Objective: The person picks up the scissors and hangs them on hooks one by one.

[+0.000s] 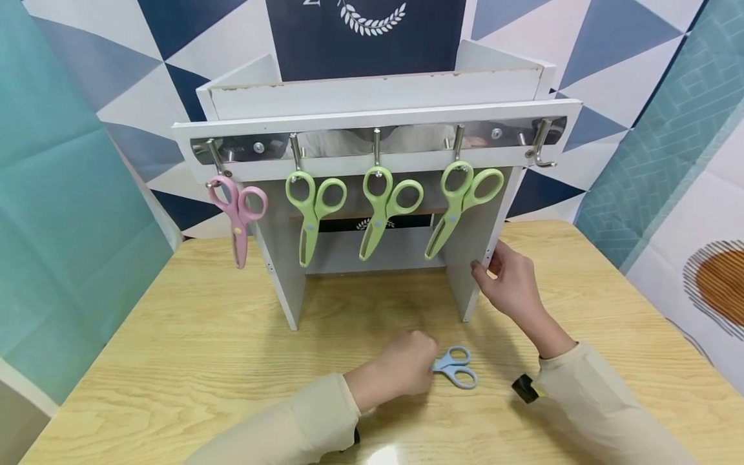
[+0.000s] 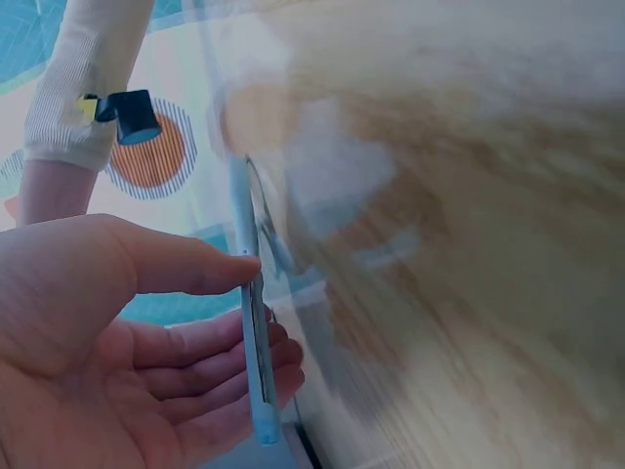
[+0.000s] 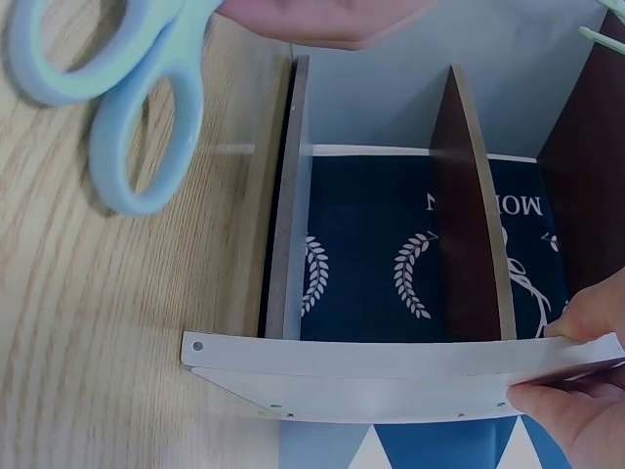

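Note:
A pair of blue scissors (image 1: 444, 363) lies low over the table, its finger loops pointing right. My left hand (image 1: 401, 365) pinches it at the blade end, and the blades are mostly hidden by that hand in the head view. The left wrist view shows the thumb on one side of the scissors (image 2: 256, 352) and fingers on the other. My right hand (image 1: 514, 284) grips the front edge of the right side panel (image 1: 479, 274) of a white rack, thumb on the inner side. Both loops of the scissors (image 3: 103, 166) show near the panel in the right wrist view.
Pink scissors (image 1: 237, 216) hang on the rack's leftmost hook. Three green scissors, the nearest to the right being one pair (image 1: 456, 203), hang on the middle hooks. The rightmost hook (image 1: 542, 145) carries nothing. The rack stands on a wooden table (image 1: 174, 361) before a patterned backdrop.

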The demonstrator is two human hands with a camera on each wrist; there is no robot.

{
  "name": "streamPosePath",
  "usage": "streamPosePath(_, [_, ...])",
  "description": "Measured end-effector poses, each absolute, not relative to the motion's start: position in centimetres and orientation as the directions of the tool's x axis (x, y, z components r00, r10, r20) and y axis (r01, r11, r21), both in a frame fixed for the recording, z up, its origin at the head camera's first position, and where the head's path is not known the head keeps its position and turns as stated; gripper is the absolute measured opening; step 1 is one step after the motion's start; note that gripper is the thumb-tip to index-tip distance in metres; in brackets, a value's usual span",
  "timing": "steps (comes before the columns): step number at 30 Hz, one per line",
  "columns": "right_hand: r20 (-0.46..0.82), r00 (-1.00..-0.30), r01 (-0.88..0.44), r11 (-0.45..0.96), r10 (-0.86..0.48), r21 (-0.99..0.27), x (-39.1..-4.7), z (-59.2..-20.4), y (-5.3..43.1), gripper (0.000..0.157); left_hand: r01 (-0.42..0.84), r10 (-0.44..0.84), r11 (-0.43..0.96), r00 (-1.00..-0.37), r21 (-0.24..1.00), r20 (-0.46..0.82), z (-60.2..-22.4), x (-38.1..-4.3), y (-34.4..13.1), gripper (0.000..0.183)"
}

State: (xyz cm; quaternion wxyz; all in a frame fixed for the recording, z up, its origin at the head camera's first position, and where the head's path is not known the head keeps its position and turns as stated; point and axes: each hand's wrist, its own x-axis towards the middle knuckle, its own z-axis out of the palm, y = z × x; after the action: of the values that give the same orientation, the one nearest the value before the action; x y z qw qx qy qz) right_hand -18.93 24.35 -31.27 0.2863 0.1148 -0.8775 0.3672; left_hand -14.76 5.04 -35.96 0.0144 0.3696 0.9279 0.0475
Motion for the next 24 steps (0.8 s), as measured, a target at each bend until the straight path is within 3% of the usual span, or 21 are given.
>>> streamPosePath(6, [0.586, -0.81, -0.409, 0.705, 0.012, -0.579, -19.0, -31.4, 24.5, 0.029, 0.64, 0.657, 0.744, -0.753, 0.191, -0.036, -35.7, -15.1, 4.3, 0.033])
streamPosePath(14, [0.58, -0.815, -0.409, 0.701, 0.007, -0.584, -19.3, -31.5, 24.4, 0.029, 0.535, 0.602, 0.784, -0.778, 0.313, -0.178, -35.0, -15.6, 3.2, 0.023])
streamPosePath(24, [0.567, -0.823, -0.418, 0.673, 0.003, -0.61, -19.3, -31.5, 24.5, 0.032, 0.384, 0.576, 0.774, -0.757, 0.503, -0.308, -34.5, -16.0, 1.9, 0.017])
